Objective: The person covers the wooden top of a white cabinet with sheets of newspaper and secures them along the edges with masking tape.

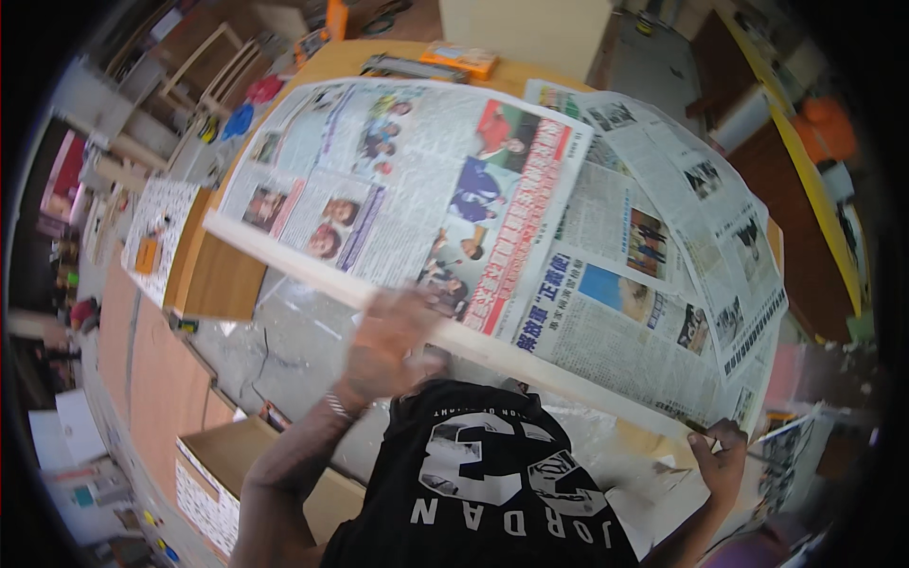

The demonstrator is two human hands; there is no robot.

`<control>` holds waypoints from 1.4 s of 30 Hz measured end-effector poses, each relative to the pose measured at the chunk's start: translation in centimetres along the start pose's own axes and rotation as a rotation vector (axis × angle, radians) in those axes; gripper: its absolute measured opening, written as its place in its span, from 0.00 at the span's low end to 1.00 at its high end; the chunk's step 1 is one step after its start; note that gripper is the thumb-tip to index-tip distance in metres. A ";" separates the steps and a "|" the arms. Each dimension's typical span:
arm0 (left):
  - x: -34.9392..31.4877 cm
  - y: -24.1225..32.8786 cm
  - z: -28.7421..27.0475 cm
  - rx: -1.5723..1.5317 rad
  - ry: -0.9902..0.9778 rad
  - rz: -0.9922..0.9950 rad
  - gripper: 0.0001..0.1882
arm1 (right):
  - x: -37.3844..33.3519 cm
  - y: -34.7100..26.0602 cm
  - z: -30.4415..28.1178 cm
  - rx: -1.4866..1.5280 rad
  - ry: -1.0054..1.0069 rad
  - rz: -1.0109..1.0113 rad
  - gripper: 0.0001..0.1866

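A long, narrow pale strip, seemingly wooden, runs along the near edge of the printed newspaper sheets spread over a table. My left hand is over the middle of the strip, smeared by motion, so its grip cannot be made out. At the strip's right end, my right hand has its thumb and fingers closed on it, by the corner of the newspaper. More newspaper sheets overlap toward the right.
An orange box and a grey metal tool lie at the table's far edge. To the left stand a wooden box-like piece and a speckled white panel. A cardboard box sits at lower left. A yellow-edged brown panel leans at right.
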State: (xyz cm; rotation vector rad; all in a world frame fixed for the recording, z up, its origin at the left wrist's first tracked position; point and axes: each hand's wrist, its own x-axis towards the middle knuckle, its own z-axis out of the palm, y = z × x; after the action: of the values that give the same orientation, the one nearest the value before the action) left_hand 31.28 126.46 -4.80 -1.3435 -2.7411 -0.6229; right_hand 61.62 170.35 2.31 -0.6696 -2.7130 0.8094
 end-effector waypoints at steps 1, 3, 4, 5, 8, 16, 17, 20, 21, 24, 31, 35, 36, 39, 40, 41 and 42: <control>-0.4 -3.1 -0.9 0.045 0.082 -0.030 0.26 | 0.3 0.1 -0.4 -0.034 -0.016 -0.006 0.15; -0.3 -8.9 -3.2 0.121 0.274 -0.077 0.25 | 0.8 0.0 -1.0 -0.039 0.002 0.004 0.15; -0.9 -12.0 -4.2 0.206 0.256 -0.141 0.24 | 1.2 0.1 -1.5 -0.044 -0.008 -0.022 0.16; -1.6 -15.2 -5.4 0.329 0.215 -0.196 0.24 | 1.4 0.7 -1.7 -0.039 -0.024 -0.023 0.16; -1.6 -19.9 -8.4 0.303 0.121 -0.498 0.28 | 3.4 2.3 -3.2 -0.035 -0.085 -0.017 0.17; 17.9 1.8 -2.7 -0.197 0.317 -0.299 0.19 | 3.0 6.5 -4.7 0.137 0.160 0.018 0.13; 20.3 7.0 -1.3 -0.151 0.218 -0.101 0.20 | 2.9 7.2 -4.1 0.219 0.220 -0.019 0.12; 27.2 20.1 5.1 -0.143 0.049 0.375 0.25 | 2.0 8.6 -3.6 0.336 0.290 -0.014 0.10; 29.3 22.8 6.6 -0.115 0.062 0.485 0.25 | 1.7 8.6 -3.6 0.365 0.321 -0.009 0.10; 34.7 27.6 10.0 0.064 0.066 0.688 0.27 | 1.4 9.4 -3.4 0.412 0.391 -0.068 0.09; 42.4 32.1 14.1 0.242 -0.081 0.945 0.13 | 0.1 12.1 -4.9 0.425 0.408 -0.194 0.12; 45.4 35.1 12.8 0.050 0.076 0.723 0.07 | -0.4 13.1 -5.9 0.421 0.388 -0.226 0.13; 46.2 35.5 11.8 -0.040 0.184 0.642 0.09 | -0.3 13.3 -6.2 0.430 0.360 -0.237 0.14; 48.0 35.6 9.8 -0.136 0.171 0.513 0.11 | -0.2 13.2 -6.1 0.456 0.335 -0.234 0.14; 48.3 35.6 9.5 -0.129 0.179 0.503 0.11 | -0.1 13.2 -6.1 0.460 0.328 -0.247 0.14; 48.4 35.4 9.2 -0.096 0.135 0.460 0.12 | 0.0 13.2 -6.0 0.481 0.328 -0.249 0.14; 48.4 35.7 9.1 -0.069 0.088 0.422 0.12 | 0.1 13.4 -5.9 0.498 0.331 -0.245 0.14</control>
State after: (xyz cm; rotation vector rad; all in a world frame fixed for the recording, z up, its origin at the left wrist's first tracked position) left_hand 29.51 185.76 8.48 -1.7866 -2.2795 -0.7222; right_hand 68.39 183.03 -0.35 -0.3151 -2.1223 1.1338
